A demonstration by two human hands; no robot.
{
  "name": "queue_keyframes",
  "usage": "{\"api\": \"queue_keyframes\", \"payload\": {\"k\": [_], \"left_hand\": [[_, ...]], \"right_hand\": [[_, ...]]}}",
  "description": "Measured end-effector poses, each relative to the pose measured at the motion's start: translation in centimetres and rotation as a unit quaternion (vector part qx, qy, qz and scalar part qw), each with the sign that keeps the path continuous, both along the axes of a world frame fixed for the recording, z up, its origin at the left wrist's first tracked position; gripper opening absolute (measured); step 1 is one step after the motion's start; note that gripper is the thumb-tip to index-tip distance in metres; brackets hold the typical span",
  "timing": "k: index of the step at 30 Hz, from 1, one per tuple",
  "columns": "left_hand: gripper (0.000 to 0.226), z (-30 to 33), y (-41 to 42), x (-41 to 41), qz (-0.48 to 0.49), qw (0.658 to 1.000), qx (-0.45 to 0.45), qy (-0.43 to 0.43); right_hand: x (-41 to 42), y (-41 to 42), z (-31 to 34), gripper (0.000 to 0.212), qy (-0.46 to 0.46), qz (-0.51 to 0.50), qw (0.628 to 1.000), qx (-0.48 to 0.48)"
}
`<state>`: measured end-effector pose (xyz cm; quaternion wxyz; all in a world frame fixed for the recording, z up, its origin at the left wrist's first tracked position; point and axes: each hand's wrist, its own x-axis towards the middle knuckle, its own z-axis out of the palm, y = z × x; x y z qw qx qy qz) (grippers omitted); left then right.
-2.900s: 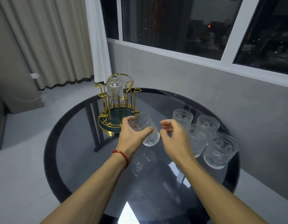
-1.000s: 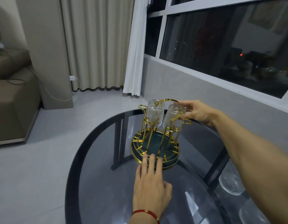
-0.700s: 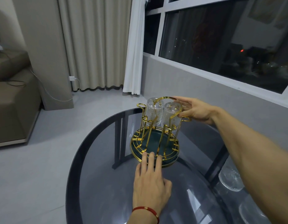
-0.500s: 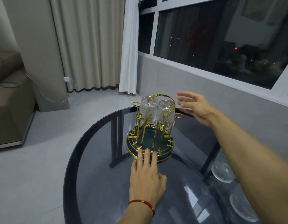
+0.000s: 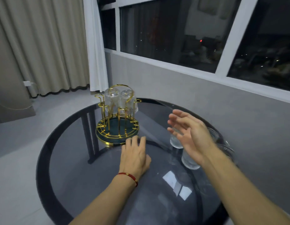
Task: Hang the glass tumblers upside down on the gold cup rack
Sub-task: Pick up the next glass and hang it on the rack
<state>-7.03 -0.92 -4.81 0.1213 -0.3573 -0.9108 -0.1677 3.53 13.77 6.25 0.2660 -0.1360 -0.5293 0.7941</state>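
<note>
The gold cup rack [image 5: 117, 125] stands on the round dark glass table [image 5: 72, 159], at its far side. Two glass tumblers hang upside down on its pegs: one tumbler [image 5: 111, 99] on the left and a second tumbler [image 5: 127, 100] beside it. My left hand [image 5: 134, 155] lies flat on the table with its fingertips at the rack's base rim. My right hand [image 5: 189, 137] hovers open above the table, over the loose upright tumblers [image 5: 189, 161], which it partly hides.
A grey wall and a dark window run behind the table. Curtains hang at the far left, above a grey floor. The table's black frame shows through the glass. More tumblers stand at the table's right edge, behind my right hand.
My right hand let go of the second tumbler on the rack and drew back to the right, over the loose tumblers. My left hand stayed at the rack's base.
</note>
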Motion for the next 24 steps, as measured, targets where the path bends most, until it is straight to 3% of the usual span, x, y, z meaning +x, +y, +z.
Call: {"api": "queue_keyframes", "payload": {"k": [4,8,11,15,24], "left_hand": [[0.060,0.0,2.2,3.8,-0.147,0.986,0.051,-0.063],[0.081,0.1,4.5,6.6,-0.227,0.949,0.133,-0.173],[0.097,0.6,6.7,8.2,-0.208,0.928,0.189,-0.245],[0.107,1.1,9.3,9.5,-0.179,0.902,0.246,-0.305],[0.098,1.6,10.8,8.6,-0.135,0.896,0.282,-0.316]], "right_hand": [[4.1,0.8,-0.4,0.029,-0.016,-0.084,0.994,0.061],[7.7,3.5,-0.8,0.031,-0.054,-0.239,0.955,0.167],[9.3,5.5,-1.4,0.028,-0.053,-0.297,0.943,0.142],[9.7,6.0,-2.2,0.025,-0.053,-0.301,0.941,0.146],[8.4,4.3,-3.3,0.026,-0.078,-0.250,0.944,0.200]]}}
